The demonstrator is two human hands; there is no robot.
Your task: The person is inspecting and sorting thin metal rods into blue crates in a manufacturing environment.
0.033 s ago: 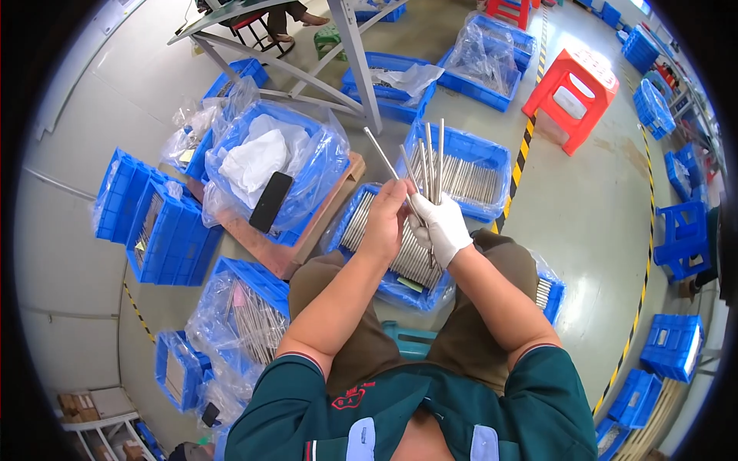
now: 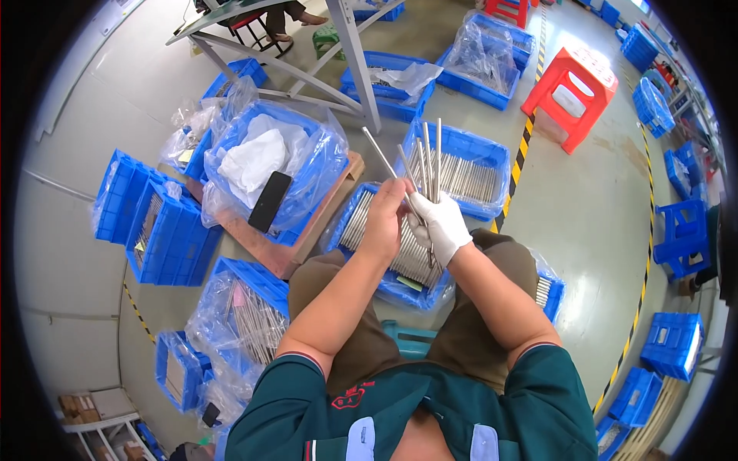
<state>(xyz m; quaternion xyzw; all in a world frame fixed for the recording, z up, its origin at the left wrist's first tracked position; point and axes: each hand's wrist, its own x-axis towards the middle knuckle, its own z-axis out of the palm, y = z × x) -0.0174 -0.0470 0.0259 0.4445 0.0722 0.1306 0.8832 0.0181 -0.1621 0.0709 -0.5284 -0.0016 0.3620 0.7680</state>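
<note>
My bare left hand is closed around a thin metal rod that slants up to the left. Beside it, my white-gloved right hand grips several upright metal rods, fanned out at their tops. The two hands are close together, and their fingertips are partly hidden. Below them, between my knees, stands a blue bin lined with clear plastic and holding rows of metal rods. Just beyond the hands, another blue bin holds more rods in a row.
At the left, a plastic-lined blue bin with white cloth and a black phone rests on a wooden pallet. Stacked blue bins stand farther left. A red stool is at the right, past striped floor tape. A person sits behind the table.
</note>
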